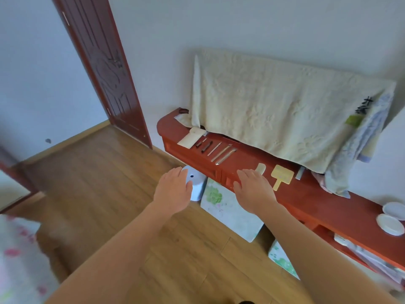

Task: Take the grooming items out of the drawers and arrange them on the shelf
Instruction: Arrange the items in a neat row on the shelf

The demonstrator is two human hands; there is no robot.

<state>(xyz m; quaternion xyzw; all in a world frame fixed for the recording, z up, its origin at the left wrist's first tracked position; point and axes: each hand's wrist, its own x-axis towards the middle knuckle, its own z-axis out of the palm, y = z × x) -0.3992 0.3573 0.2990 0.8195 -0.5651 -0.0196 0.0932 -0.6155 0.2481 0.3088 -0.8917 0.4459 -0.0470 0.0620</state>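
Note:
A long red wooden shelf (311,194) runs along the wall with drawers in its front. On top lie a cream pouch (190,137), several thin grooming tools (217,150) in a row, a pale scraper (260,168), a yellow hand mirror (281,176) and a small metal tool (299,172). My right hand (254,188) is flat, fingers apart, over the shelf's front edge just left of the mirror. My left hand (175,189) hovers open in front of the shelf, above a white rounded object (196,185) on the floor. Both hands hold nothing.
A cream towel (274,110) drapes over something standing on the shelf. Two white plates (392,218) rest at the shelf's right end. Flowered cushions (228,207) lean against the shelf front on the wooden floor. A red-brown door (103,69) stands at the left.

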